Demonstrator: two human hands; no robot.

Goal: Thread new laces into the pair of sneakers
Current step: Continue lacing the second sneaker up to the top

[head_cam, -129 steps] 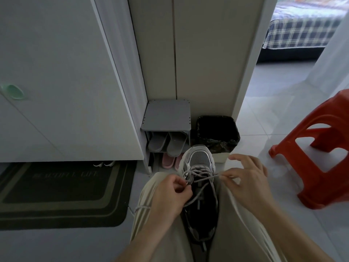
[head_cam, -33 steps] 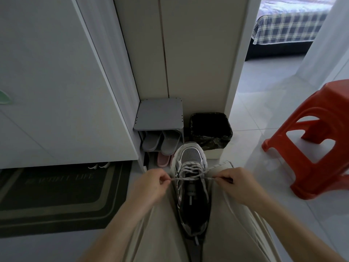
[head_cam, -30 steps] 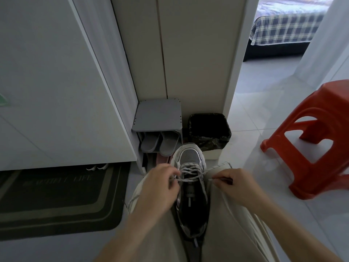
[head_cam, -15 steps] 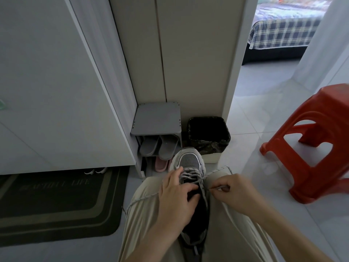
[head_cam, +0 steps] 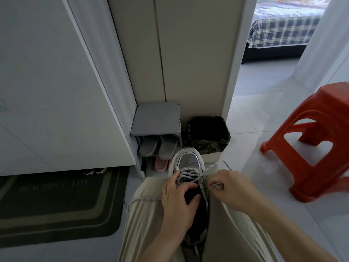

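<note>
Pale glossy tile floor (head_cam: 264, 152), brightest toward the doorway at upper right, where a bed with a plaid cover (head_cam: 283, 29) stands in the next room. Beige panelled wall (head_cam: 188, 53) straight ahead, white door (head_cam: 47, 91) to its left with a dark doormat (head_cam: 56, 201) at its foot. Against the wall, a small grey shoe rack (head_cam: 156, 118) holds grey slippers (head_cam: 158, 146) above pink ones (head_cam: 161, 163), a bin with a black liner (head_cam: 207, 131) just beside it; red plastic stool (head_cam: 311, 140) at right, well apart from the bin.

One sneaker (head_cam: 188, 161), one lace (head_cam: 189, 174) and two hands (head_cam: 178, 203) (head_cam: 234, 190) are seen. Two grey slippers (head_cam: 167, 149), one stool (head_cam: 321, 110) and one bin (head_cam: 208, 146) are counted.
</note>
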